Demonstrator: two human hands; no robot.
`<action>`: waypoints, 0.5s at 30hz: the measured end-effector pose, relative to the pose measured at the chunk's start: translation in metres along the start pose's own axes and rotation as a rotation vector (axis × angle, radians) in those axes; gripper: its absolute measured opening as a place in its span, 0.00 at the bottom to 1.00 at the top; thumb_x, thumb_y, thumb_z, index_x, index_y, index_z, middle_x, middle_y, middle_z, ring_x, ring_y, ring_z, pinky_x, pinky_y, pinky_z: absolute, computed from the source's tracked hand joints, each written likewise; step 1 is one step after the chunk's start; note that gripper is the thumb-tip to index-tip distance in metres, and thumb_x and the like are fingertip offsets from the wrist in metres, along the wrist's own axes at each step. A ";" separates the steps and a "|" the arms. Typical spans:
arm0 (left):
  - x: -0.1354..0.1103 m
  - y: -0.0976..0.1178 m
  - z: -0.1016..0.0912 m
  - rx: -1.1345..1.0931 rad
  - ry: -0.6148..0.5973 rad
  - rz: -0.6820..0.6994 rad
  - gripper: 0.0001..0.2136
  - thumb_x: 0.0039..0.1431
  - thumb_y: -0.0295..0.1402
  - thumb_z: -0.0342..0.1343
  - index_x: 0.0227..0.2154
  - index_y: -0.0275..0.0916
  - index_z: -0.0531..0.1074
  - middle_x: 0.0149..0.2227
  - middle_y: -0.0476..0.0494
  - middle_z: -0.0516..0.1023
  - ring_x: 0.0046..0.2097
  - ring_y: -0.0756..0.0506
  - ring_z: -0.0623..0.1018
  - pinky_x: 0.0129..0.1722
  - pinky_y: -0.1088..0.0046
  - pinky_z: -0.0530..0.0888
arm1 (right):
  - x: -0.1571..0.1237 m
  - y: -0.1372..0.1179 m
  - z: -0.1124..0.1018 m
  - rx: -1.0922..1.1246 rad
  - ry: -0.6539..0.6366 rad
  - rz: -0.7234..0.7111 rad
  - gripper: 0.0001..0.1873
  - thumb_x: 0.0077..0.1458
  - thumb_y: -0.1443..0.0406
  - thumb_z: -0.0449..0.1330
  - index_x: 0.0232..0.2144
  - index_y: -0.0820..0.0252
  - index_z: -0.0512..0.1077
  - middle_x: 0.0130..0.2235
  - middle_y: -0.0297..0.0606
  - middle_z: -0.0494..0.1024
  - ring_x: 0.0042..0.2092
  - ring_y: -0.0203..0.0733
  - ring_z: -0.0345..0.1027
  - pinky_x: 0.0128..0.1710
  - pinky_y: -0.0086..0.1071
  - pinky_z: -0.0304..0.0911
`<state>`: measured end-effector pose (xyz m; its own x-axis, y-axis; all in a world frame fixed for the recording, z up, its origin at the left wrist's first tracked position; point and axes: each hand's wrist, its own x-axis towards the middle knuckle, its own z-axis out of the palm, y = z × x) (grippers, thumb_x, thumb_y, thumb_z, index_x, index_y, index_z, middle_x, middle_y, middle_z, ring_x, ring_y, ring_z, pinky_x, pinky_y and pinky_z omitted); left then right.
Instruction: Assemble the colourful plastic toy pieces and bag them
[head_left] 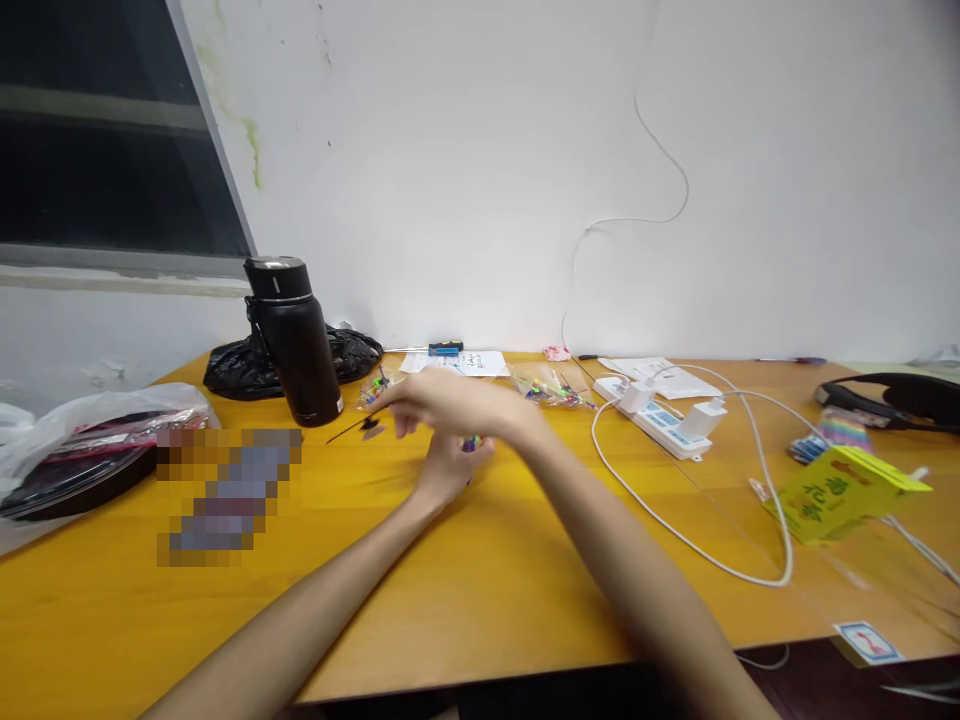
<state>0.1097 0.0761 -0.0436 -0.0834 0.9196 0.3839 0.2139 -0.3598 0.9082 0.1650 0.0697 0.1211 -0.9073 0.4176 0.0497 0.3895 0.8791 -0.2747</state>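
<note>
My left hand (448, 468) is closed around a small blue-and-purple piece (470, 443) above the middle of the table; most of the piece is hidden by the fingers. Crossing over it, my right hand (442, 402) reaches to the left with its fingers curled downward. A thin dark rod (346, 432), like a screwdriver shaft, sticks out leftward from the right fingers, which appear closed on it. Just below the rod is a small black part (370, 424), blurred. Behind the hands, bags of small colourful parts (551, 386) lie on the table.
A black bottle (298, 345) stands at the back left beside a black plastic bag (240, 368). A power strip (660, 420) with white cables lies to the right, near a yellow box (840, 495). Papers (480, 363) and a blue-handled screwdriver (446, 349) lie by the wall.
</note>
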 end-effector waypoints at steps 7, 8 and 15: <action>-0.004 0.005 -0.004 -0.036 -0.050 0.038 0.22 0.53 0.33 0.64 0.49 0.42 0.63 0.53 0.38 0.74 0.57 0.41 0.74 0.59 0.60 0.66 | -0.100 0.030 -0.079 0.118 0.398 0.386 0.17 0.67 0.67 0.50 0.50 0.64 0.75 0.36 0.42 0.82 0.34 0.38 0.72 0.37 0.31 0.66; -0.003 0.004 -0.004 -0.038 -0.050 0.038 0.22 0.53 0.33 0.64 0.49 0.42 0.63 0.54 0.38 0.74 0.58 0.41 0.74 0.59 0.60 0.66 | -0.110 0.033 -0.083 0.114 0.418 0.431 0.17 0.68 0.65 0.50 0.49 0.64 0.75 0.36 0.43 0.81 0.34 0.38 0.72 0.37 0.32 0.65; 0.004 -0.003 -0.007 -0.066 -0.011 0.030 0.21 0.53 0.34 0.64 0.48 0.42 0.63 0.54 0.38 0.73 0.59 0.41 0.73 0.60 0.60 0.65 | -0.141 0.045 -0.092 0.007 0.380 0.564 0.17 0.65 0.56 0.54 0.41 0.60 0.78 0.33 0.41 0.79 0.33 0.39 0.68 0.34 0.33 0.60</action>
<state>0.1014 0.0801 -0.0435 -0.0670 0.9097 0.4099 0.1516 -0.3968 0.9053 0.3251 0.0711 0.1900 -0.4467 0.8644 0.2310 0.7845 0.5025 -0.3635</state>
